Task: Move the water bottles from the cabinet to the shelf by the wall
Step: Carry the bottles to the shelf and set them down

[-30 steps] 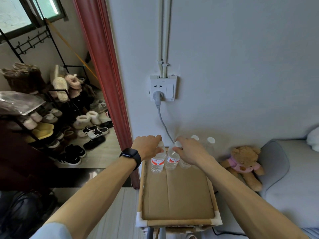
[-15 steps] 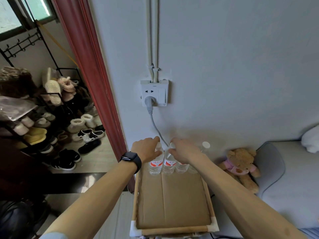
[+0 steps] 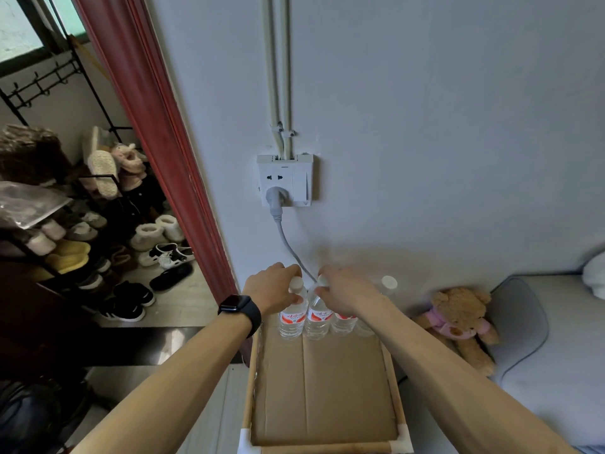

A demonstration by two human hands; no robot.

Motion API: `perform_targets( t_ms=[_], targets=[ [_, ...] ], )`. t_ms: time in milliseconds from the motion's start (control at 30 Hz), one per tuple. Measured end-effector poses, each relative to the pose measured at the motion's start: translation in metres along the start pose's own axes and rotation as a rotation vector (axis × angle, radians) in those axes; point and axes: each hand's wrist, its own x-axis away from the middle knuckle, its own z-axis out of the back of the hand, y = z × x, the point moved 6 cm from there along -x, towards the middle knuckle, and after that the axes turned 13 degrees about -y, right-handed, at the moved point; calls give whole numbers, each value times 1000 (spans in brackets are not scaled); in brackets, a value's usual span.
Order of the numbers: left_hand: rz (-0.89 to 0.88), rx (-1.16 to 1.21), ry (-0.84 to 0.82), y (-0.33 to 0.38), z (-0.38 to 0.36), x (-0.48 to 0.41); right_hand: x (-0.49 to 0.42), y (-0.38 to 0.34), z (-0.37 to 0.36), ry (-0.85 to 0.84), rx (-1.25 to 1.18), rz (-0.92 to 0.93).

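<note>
The left hand (image 3: 271,290), with a black watch (image 3: 240,308) at its wrist, curls its fingers round the neck of the first clear plastic water bottle (image 3: 292,320), which has a red label. Just right of those fingers, the right hand (image 3: 343,291) pinches the white-capped neck of the second bottle (image 3: 318,320). To the right of its fingers stand two more bottles (image 3: 343,322). All four stand upright at the wall end of the wooden-rimmed, cardboard-lined shelf tray (image 3: 324,388).
</note>
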Motion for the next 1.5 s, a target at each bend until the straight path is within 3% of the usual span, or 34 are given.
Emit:
perform_targets(
  t_ms=[467, 833, 1500],
  targets=[
    [-6, 257, -36, -6, -9, 6, -1, 0, -12, 55, 41, 14],
    [18, 305, 7, -6, -13, 9, 3, 2, -13, 135, 6, 39],
    [46, 418, 23, -15, -29, 13, 16, 2, -9, 138, -75, 106]
  ],
)
